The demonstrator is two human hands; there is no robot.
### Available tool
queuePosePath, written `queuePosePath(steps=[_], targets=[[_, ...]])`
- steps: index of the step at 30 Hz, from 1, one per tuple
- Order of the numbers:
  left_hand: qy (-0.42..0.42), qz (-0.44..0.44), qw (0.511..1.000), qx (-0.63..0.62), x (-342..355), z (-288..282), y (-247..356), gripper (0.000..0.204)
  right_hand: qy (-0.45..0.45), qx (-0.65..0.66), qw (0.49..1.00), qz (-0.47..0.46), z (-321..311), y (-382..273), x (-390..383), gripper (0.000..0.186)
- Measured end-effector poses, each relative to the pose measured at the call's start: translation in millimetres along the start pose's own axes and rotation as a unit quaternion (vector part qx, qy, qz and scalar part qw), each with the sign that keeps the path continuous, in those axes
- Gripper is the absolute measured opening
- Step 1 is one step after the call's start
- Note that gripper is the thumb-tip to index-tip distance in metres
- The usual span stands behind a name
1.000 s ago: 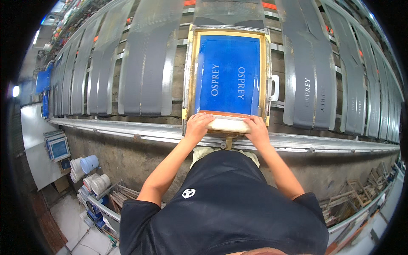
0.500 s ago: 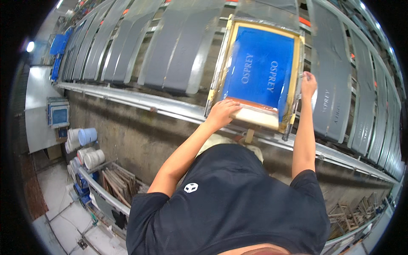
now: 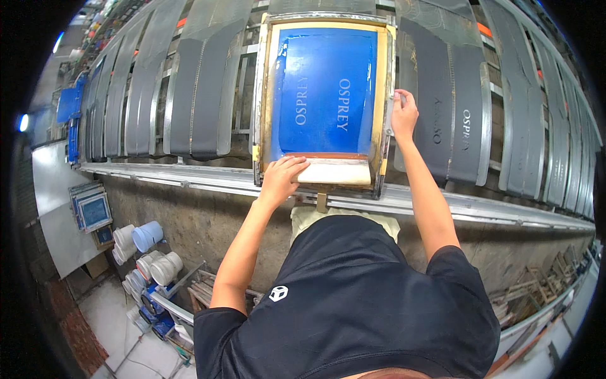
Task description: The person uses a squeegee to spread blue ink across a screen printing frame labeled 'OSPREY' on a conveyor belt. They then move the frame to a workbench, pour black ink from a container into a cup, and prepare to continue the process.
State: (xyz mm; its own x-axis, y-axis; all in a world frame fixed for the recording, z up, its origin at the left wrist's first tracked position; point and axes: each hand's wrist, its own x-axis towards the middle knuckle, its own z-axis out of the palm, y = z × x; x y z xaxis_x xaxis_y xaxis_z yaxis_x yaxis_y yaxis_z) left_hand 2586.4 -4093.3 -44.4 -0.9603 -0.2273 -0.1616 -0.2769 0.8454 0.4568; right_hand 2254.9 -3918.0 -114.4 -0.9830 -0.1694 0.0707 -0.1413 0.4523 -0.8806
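Note:
A silk-screen printing frame (image 3: 259,114) with a blue mesh (image 3: 325,76) and pale lettering lies over the row of dark grey panels. Across its near end rests a squeegee (image 3: 338,172) with a cream handle and a reddish-brown blade edge. My left hand (image 3: 278,180) is closed over the left end of the squeegee, the fingertips on top of it. At the frame's right side rail, my right hand (image 3: 404,115) grips the edge with bent fingers; the thumb side is partly hidden. Beside it is a grey panel (image 3: 435,107) with lettering on its surface.
A metal rail (image 3: 480,211) runs along the near edge of the panels. More grey panels (image 3: 202,95) stretch to both sides. At lower left are several buckets (image 3: 148,235), stacked blue screens (image 3: 93,210) and wooden frames; more wooden frames (image 3: 536,278) lie at lower right.
The printing frame and both hands have shifted left in view, and the frame now appears straighter. My hands keep their places on the squeegee and the right rail.

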Motion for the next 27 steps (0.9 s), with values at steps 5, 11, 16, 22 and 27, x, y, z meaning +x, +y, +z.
queuePosePath(steps=[5,11,16,22,27], targets=[[0.041,0.019,0.999,0.005,5,11,0,0.055,0.012,0.0,1.0,0.008,8,9,1,0.022],[0.084,0.0,0.996,0.01,-24,5,-9,0.055,0.008,-0.073,0.997,0.019,14,6,-1,0.02],[0.062,0.051,0.996,0.025,-44,10,-16,0.051,0.012,-0.09,0.996,0.006,16,13,-1,0.019],[0.114,0.062,0.989,0.065,-7,18,-25,0.047,-0.009,-0.105,0.994,0.003,13,16,6,0.024],[0.156,0.061,0.982,0.082,112,1,-60,0.045,-0.1,-0.259,0.961,-0.008,-8,-14,8,0.031]])
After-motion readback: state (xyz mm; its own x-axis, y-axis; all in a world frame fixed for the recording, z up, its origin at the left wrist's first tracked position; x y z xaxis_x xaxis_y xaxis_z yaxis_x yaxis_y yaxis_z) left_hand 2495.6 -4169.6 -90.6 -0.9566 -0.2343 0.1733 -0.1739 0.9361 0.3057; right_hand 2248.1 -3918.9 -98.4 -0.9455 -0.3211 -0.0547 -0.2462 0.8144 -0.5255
